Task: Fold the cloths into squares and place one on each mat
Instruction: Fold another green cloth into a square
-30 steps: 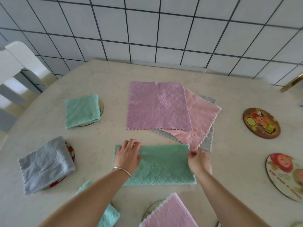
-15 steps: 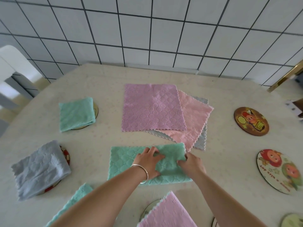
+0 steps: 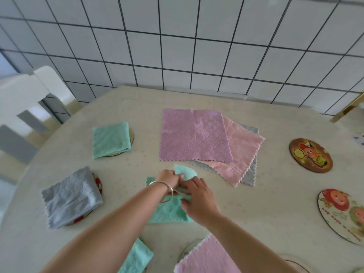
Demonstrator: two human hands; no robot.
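A wall of white square tiles (image 3: 177, 46) with dark grout lines rises behind the pale, faintly speckled tabletop (image 3: 275, 203), whose far edge meets it. A white chair (image 3: 29, 99) with a slatted back stands at the left, washed in soft, bright daylight.

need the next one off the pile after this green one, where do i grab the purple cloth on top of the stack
Take the purple cloth by its near left corner, coming from the left front. It lies flat and unfolded on top, and that corner rests on bare table, clear of the pink cloth and grey cloth fanned out to its right, so a pinch there likely lifts it alone.
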